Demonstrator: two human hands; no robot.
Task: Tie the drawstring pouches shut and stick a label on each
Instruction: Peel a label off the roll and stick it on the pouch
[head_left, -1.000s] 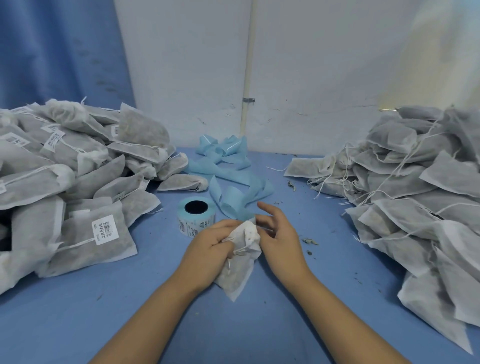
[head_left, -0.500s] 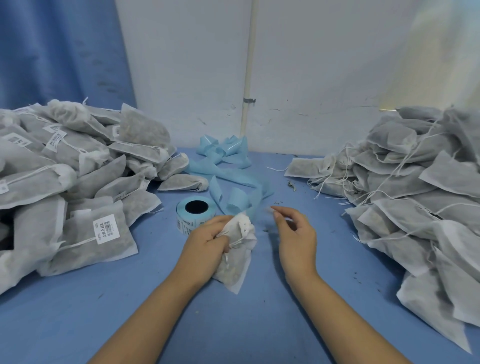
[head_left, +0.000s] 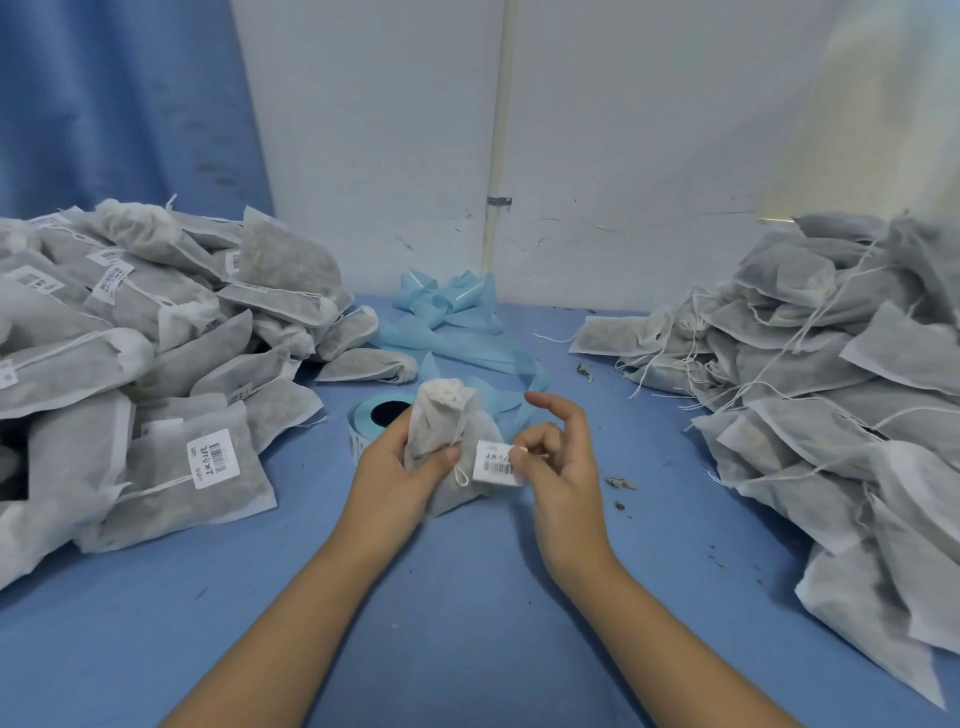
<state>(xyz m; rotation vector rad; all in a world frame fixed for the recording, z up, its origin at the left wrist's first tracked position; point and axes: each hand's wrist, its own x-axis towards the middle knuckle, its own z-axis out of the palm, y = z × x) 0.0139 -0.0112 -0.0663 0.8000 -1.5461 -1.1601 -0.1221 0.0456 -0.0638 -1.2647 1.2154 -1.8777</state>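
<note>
Pouch (head_left: 441, 423) in left hand (head_left: 395, 470), right hand (head_left: 563, 467) pinching label (head_left: 493, 463), roll (head_left: 375, 415) obscured

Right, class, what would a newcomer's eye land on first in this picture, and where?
At centre, the left hand grips a cinched pouch while the right hand pinches a barcode label at its side. Two grey heaps flank them: the labelled heap on the left, the unlabelled heap with loose strings on the right.
</note>
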